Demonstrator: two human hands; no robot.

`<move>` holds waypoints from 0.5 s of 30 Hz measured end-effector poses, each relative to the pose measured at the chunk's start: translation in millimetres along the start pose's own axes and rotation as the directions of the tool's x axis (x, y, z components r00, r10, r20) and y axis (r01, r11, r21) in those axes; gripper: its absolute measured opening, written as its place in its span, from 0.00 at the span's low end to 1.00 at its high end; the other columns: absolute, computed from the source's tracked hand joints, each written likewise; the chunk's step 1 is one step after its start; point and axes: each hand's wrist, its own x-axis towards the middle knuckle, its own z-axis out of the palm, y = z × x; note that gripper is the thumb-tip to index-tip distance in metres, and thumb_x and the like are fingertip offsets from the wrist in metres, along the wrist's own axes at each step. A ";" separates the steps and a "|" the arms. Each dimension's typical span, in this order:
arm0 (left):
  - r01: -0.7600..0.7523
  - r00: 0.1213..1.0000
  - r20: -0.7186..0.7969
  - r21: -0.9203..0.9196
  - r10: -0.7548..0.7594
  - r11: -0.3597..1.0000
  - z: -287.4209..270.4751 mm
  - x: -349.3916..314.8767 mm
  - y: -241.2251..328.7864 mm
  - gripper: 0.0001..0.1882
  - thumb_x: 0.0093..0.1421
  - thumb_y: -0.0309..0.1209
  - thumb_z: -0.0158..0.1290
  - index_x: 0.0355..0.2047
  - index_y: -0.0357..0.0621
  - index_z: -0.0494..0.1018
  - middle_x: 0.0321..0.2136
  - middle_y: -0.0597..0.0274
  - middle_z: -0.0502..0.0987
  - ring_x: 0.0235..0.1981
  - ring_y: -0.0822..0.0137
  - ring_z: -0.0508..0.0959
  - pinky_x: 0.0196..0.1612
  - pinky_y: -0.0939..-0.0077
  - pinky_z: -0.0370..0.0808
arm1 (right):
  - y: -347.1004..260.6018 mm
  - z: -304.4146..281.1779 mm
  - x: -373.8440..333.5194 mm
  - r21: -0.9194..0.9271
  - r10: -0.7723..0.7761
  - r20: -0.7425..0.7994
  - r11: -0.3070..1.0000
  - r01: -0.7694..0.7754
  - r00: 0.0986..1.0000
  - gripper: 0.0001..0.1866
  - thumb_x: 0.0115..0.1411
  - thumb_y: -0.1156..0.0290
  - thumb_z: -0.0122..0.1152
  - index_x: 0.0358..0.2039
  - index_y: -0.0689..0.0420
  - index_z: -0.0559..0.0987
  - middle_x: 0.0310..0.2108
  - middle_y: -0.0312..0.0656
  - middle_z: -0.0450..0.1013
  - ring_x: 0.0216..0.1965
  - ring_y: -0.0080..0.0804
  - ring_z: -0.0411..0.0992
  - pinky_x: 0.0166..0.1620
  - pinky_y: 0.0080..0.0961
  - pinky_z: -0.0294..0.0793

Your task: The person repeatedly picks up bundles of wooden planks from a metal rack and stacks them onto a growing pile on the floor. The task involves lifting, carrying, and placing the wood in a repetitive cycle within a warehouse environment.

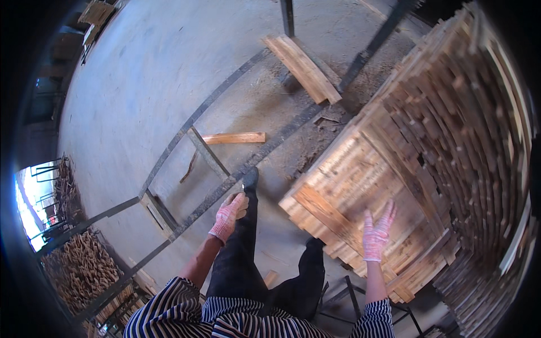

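Note:
My left hand (231, 211), in a pink and white knitted glove, is closed with its fingers curled. A small pale tip pokes out above the fingers, too small to name. That hand hangs in front of my left leg, near a dark metal rail. My right hand (377, 230), in the same kind of glove, has its fingers spread over the top of a stack of wooden boards (349, 180). Whether its palm touches the boards I cannot tell. An orange-brown board (321, 209) lies on the stack to the left of that hand.
A tall pile of wooden strips (451, 107) rises at the right. A dark metal frame (205, 197) crosses the grey floor, bearing a short board bundle (301, 67) at its far end. One plank (234, 138) lies inside the frame. Bundled sticks (84, 265) stand at left.

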 end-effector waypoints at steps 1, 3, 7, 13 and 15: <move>0.022 0.998 -0.053 0.022 -0.020 1.000 -22.6 19.3 8.6 0.18 0.68 0.41 0.58 0.52 0.45 0.73 0.30 0.72 0.72 0.27 0.77 0.70 0.28 0.81 0.66 | -33.3 22.2 4.2 0.035 -0.057 0.041 0.998 0.056 0.998 0.47 0.62 0.56 0.66 0.74 0.54 0.52 0.75 0.57 0.47 0.75 0.54 0.47 0.73 0.44 0.52; 0.079 0.986 -0.154 0.068 -0.068 0.995 -58.3 52.9 26.6 0.19 0.67 0.43 0.58 0.51 0.45 0.72 0.28 0.73 0.71 0.25 0.79 0.68 0.26 0.80 0.63 | -86.9 62.6 9.1 0.106 -0.163 0.119 0.983 0.150 0.979 0.47 0.62 0.57 0.66 0.75 0.53 0.52 0.74 0.56 0.48 0.75 0.52 0.48 0.73 0.41 0.53; 0.183 0.983 -0.008 -0.025 -0.183 0.983 -122.4 116.4 65.4 0.11 0.68 0.45 0.57 0.37 0.54 0.72 0.26 0.74 0.71 0.25 0.75 0.71 0.27 0.76 0.66 | -183.1 153.0 23.4 0.153 -0.125 0.308 0.985 0.080 0.943 0.47 0.61 0.56 0.67 0.74 0.53 0.53 0.73 0.56 0.51 0.74 0.51 0.50 0.73 0.38 0.52; 0.250 0.968 0.090 -0.245 -0.234 0.937 -150.6 217.3 88.8 0.20 0.70 0.46 0.51 0.22 0.61 0.59 0.16 0.79 0.55 0.15 0.77 0.55 0.19 0.76 0.49 | -256.5 261.1 72.5 0.062 -0.062 0.548 0.998 0.033 0.834 0.49 0.58 0.54 0.68 0.74 0.53 0.53 0.72 0.60 0.52 0.73 0.56 0.52 0.72 0.38 0.55; 0.300 0.953 0.105 -0.166 -0.286 0.939 -147.0 264.3 82.6 0.22 0.70 0.49 0.51 0.22 0.60 0.59 0.16 0.79 0.55 0.16 0.76 0.55 0.21 0.75 0.50 | -243.1 286.4 112.3 0.001 -0.068 0.528 0.997 0.079 0.847 0.50 0.58 0.55 0.68 0.74 0.54 0.52 0.72 0.62 0.50 0.71 0.58 0.55 0.71 0.39 0.60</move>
